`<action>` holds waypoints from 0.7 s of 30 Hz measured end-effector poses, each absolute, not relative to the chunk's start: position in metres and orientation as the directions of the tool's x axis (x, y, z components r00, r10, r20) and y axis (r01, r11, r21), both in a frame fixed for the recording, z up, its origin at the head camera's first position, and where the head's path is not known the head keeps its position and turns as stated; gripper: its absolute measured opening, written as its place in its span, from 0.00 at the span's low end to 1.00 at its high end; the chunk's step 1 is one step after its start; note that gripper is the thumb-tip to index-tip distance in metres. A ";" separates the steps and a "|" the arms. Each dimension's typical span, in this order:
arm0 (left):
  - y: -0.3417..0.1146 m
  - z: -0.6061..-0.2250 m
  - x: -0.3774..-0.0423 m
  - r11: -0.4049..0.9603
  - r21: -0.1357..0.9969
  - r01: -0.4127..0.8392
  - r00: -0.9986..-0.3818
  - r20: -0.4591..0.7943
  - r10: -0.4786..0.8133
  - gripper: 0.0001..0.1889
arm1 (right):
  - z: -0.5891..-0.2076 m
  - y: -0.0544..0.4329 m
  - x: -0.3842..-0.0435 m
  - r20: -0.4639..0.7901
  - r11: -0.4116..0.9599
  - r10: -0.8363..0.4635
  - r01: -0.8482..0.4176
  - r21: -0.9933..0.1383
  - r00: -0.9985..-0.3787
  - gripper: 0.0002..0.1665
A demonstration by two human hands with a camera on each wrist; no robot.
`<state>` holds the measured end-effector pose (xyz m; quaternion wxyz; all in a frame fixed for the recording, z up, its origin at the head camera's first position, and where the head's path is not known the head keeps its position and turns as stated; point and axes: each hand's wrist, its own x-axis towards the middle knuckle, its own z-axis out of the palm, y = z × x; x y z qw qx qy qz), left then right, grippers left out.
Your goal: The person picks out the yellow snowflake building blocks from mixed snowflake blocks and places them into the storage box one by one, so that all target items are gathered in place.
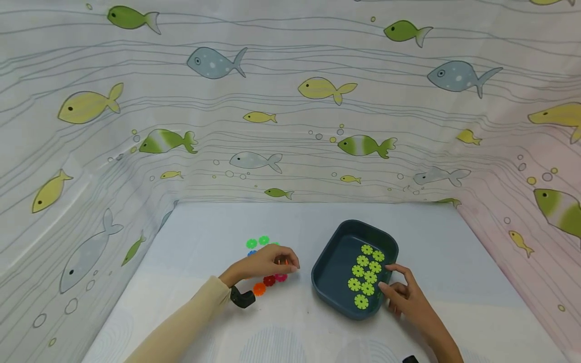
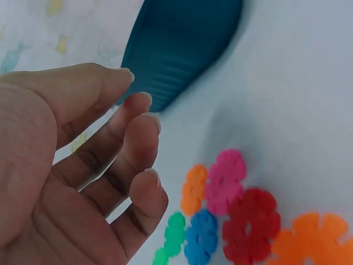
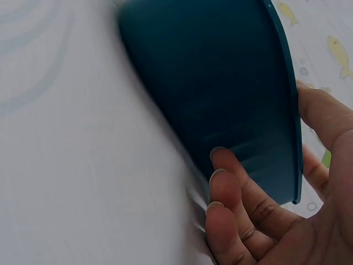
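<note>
A dark blue-green tray [image 1: 328, 282] stands on the table, with several yellow-green flower-shaped discs [image 1: 370, 277] along its right side. At the tray's right edge, my right hand [image 1: 408, 297] holds the rim; in the right wrist view, its fingers [image 3: 226, 190] lie against the outer wall [image 3: 215, 83]. My left hand [image 1: 268, 261] hovers left of the tray, over other flower discs, fingers loosely bent and nothing between them. Below it in the left wrist view are pink [image 2: 225, 182], red [image 2: 251, 226], blue [image 2: 201, 237], orange and green discs. The left hand partly hides this group in the head view.
A white table [image 1: 218, 327] spreads around the tray and discs. Fish-printed fabric walls [image 1: 290, 166] enclose the back and both sides. A black wrist device [image 1: 242, 298] sits below the left wrist, close to an orange disc [image 1: 259, 289].
</note>
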<state>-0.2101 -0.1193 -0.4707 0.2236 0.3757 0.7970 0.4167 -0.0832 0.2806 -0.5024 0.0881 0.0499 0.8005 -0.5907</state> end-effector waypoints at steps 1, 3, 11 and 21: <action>-0.123 -0.471 -0.209 0.374 0.836 0.402 -0.624 -0.049 0.780 0.11 | -0.502 0.280 -0.083 -0.202 0.299 -0.023 0.186 -0.936 -0.979 0.38; -0.131 -0.472 -0.208 0.375 0.848 0.375 -0.634 -0.061 0.771 0.11 | -0.502 0.280 -0.084 -0.204 0.303 -0.020 0.189 -0.934 -0.979 0.38; -0.157 -0.478 -0.204 0.415 0.844 0.339 -0.679 -0.086 0.729 0.08 | -0.499 0.281 -0.084 -0.201 0.309 -0.019 0.185 -0.933 -0.979 0.38; -0.189 -0.480 -0.194 0.461 0.840 0.287 -0.757 -0.096 0.646 0.07 | -0.498 0.279 -0.083 -0.200 0.308 -0.024 0.183 -0.934 -0.979 0.37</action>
